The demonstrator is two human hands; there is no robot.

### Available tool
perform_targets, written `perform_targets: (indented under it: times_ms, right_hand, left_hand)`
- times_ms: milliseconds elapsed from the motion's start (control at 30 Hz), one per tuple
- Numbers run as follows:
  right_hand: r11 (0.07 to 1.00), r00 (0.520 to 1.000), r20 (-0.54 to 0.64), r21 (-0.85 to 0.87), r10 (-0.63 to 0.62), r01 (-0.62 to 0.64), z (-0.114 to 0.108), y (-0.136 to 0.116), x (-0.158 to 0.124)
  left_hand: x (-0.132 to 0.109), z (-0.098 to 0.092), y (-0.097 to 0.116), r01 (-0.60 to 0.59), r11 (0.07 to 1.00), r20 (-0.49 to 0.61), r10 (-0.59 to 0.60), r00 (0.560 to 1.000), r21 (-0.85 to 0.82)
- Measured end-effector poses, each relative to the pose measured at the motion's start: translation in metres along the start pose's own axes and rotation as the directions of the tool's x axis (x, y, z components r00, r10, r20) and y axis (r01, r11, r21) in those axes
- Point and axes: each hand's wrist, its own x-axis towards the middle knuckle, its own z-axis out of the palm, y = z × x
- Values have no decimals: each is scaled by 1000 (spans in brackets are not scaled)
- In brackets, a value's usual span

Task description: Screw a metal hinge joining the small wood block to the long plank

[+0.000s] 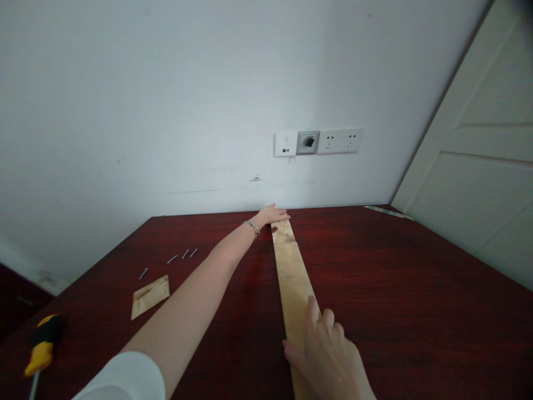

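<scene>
A long, narrow wooden board lies lengthwise on the dark red tabletop, running from near me to the wall. My left hand, with a bracelet at the wrist, is reached out to the board's far end and holds it there, fingers across the top. Closer in, my right hand grips the board across its width, thumb at the left edge and fingers along the right one. Dark stains mark the far part of the board. My right hand and the frame's lower edge hide its near end.
On the left lie several screws, a small wooden piece and a screwdriver with a yellow-black handle. Wall sockets sit above the table's back edge. A patterned strip lies at the back right, beside a white door.
</scene>
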Motion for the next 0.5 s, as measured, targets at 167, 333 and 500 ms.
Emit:
perform_targets:
  times_ms: [167, 333, 500]
  right_hand:
    - [999, 998, 50, 6, -42, 41, -18, 11, 6]
    - [984, 983, -44, -20, -177, 177, -48, 34, 30]
    - [844, 859, -48, 162, -511, 511, -63, 31, 71]
  left_hand:
    - [-24, -14, 3, 19, 1000, 4, -19, 1000, 5]
    - [-71, -35, -20, 148, 989, 15, -148, 989, 15]
    - [-154, -58, -57, 273, 961, 35, -274, 961, 45]
